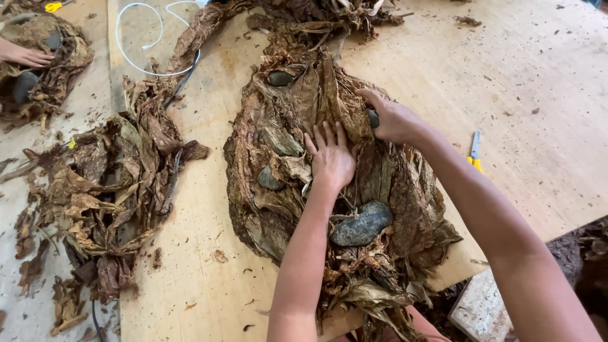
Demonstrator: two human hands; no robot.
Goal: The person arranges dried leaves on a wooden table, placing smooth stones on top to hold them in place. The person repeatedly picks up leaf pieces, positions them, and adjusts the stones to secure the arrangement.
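My fingers [323, 136] on the left hand [330, 161] are spread open and lie flat on the pile of dried brown leaves [316, 183], gripping nothing. My right hand [392, 119] is curled closed around a dark stone [373, 118] at the far right of the pile; only a sliver of the stone shows past the fingers.

The pile lies in the middle of the wooden board [525, 107]. Its long axis runs from far to near, slightly slanted to the right as it comes toward me, and its near end hangs over the board's near edge. Three more stones sit on it: a large grey one [362, 224] near my left wrist, a small one [269, 180] to the left, and another [280, 78] at the far end.

To the right the board is mostly bare, with a yellow-handled tool [474, 152] lying well apart from the pile. To the left a strip of bare wood separates it from a looser heap of leaves [107, 190]. A white cord [136, 44] loops at the far left, and another person's hand [24, 56] rests on a third heap [38, 69] at the far left corner.
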